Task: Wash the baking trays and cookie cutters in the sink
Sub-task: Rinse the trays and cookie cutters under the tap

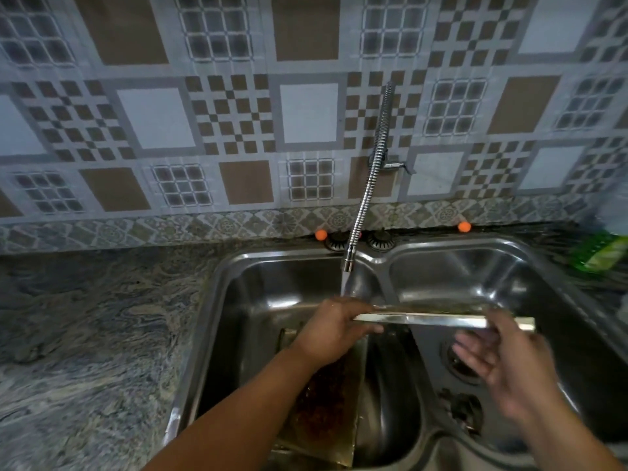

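My left hand (334, 329) grips the left end of a metal baking tray (438, 319), held nearly level above the double steel sink (217, 283). Water runs from the flexible tap (368, 185) onto the tray's left end. Just below the tray's right part, my right hand (499, 365) is blurred, its fingers spread and nothing in it. A second tray (323, 413), stained brown, leans in the left basin under my left forearm. Small dark metal pieces (464, 407), possibly cookie cutters, lie in the right basin near the drain (458, 362).
A marbled stone counter (88, 334) lies left of the sink. At the right counter edge stands a green bottle (599, 253). Two orange balls (320, 234) (464, 227) sit at the foot of the tiled wall behind the sink.
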